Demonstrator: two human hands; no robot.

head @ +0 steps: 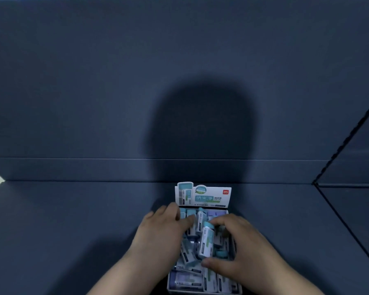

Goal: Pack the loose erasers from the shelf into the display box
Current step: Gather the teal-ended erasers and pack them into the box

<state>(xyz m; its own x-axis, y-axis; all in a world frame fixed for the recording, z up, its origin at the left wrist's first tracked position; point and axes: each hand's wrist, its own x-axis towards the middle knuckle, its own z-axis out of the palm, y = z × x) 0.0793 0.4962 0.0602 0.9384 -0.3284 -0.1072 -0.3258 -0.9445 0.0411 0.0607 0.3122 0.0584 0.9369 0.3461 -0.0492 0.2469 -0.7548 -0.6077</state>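
My right hand pinches one eraser thumb-to-fingers, its long axis running away from me, above the display box. My left hand, fingers loosely spread, rests on erasers just left of it, equally near.

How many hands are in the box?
2. The left hand reaches in over the box's left side; the right hand grips an upright eraser near the middle.

display box: white, header card upright, on shelf | erasers: teal-white, jumbled inside
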